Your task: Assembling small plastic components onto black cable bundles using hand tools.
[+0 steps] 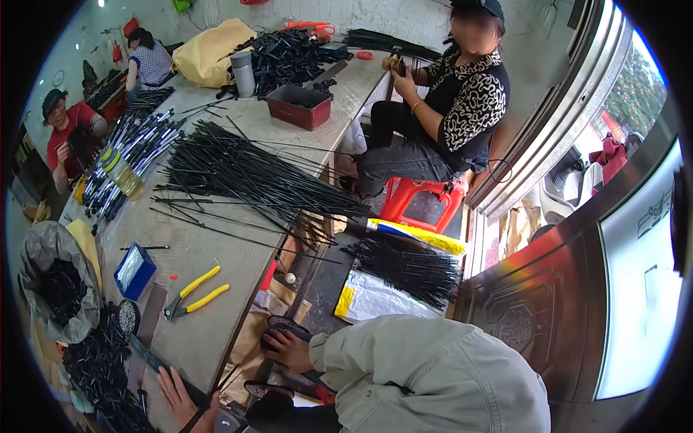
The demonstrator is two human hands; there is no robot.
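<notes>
At the near left table edge my left hand (180, 397) lies with fingers stretched over a dark strip and the end of a bundle of thin grey rods (148, 353). A slim black rod (228, 377) crosses by its thumb; whether it is pinched is unclear. Off the table's right side, lower down, my right hand (289, 351) rests with spread fingers against a dark rounded thing, perhaps a shoe (283, 326). Yellow-handled pliers (195, 292) lie ahead of my left hand, beside a small blue box (135, 272) and a black cup of grey granules (128, 316).
Long black rods (238, 177) cover mid-table, some overhanging the right edge. Another bundle (404, 267) lies low on white-and-yellow sacking. A bag of black parts (63, 289) stands left. One person sits on a red stool (422, 206); others work beyond the table.
</notes>
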